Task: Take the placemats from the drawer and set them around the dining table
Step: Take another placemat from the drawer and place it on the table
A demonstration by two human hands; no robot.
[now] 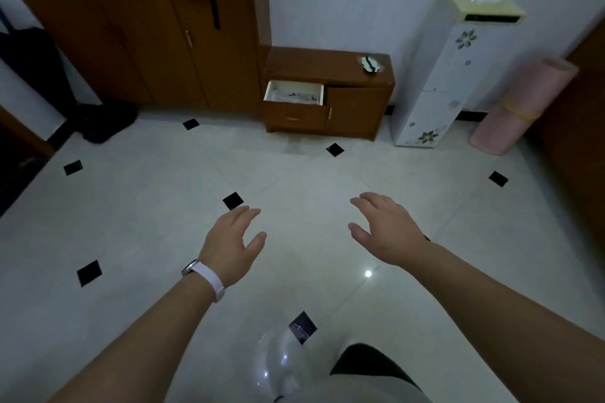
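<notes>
Wooden cabinet (355,108): low and brown, it stands against the white wall at your 12 o'clock, well apart from your hands across the floor.
Drawer (322,95): this is the cabinet's upper left one. It is pulled out towards you and is white inside.
Placemats (299,97): a pale sheet with dark markings lies flat inside the open drawer at your 12 o'clock. It is too small for you to tell how many there are, and neither hand touches it.
Left hand (229,245): you hold it out at your 11 o'clock, back up, above the floor. The fingers are relaxed and close together, the thumb is spread to the side, and it holds nothing.
Right hand (388,229): it is out at your 1 o'clock, level with the left and apart from it. The fingers are loosely together, the thumb stands off, and it is empty too.
Watch (204,275): it sits on your left wrist on a white band.
Dish (372,64): a small one rests on the cabinet top, near its right end.
Wardrobe (147,36): tall and brown, it stands at your 10 to 11 o'clock, touching the cabinet's left side.
Air conditioner (438,75): a white floor-standing unit with flower prints, at your 1 o'clock, just beside the cabinet.
Pink roll (520,108): it leans at your 2 o'clock, right of the air conditioner, with a yellow band around it.
Floor (147,216): pale glossy tiles with small black diamonds.
Dark bag (104,121): it is slumped at the wardrobe's foot at your 10 o'clock.
</notes>
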